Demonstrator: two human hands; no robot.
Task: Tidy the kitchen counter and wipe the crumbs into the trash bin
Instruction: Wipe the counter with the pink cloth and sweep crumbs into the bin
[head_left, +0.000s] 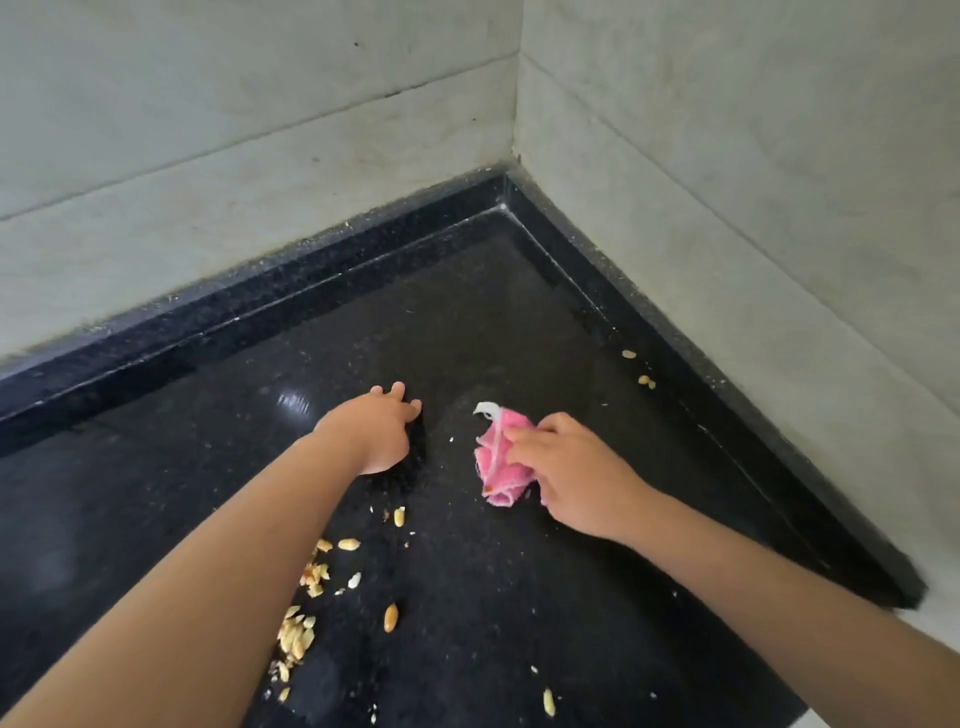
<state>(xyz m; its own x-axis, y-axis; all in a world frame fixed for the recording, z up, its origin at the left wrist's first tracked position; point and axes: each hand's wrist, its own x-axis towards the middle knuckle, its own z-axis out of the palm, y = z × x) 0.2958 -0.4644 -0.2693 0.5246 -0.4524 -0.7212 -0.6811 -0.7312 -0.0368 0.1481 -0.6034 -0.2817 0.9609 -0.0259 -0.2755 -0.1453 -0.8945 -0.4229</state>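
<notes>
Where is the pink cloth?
The right hand holds the pink cloth on the black counter, right of centre, beside the left hand.

Glossy black speckled stone counter (519, 322) (reflective), fuzzy pink cloth (501, 462)

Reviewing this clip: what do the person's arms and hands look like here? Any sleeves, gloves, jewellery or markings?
Both forearms are bare as far as the frame shows: no sleeves in view. The left hand and right hand wear no gloves, and no rings, watch or bracelets show on the fingers or wrists. No tattoos or other markings are visible.
</notes>
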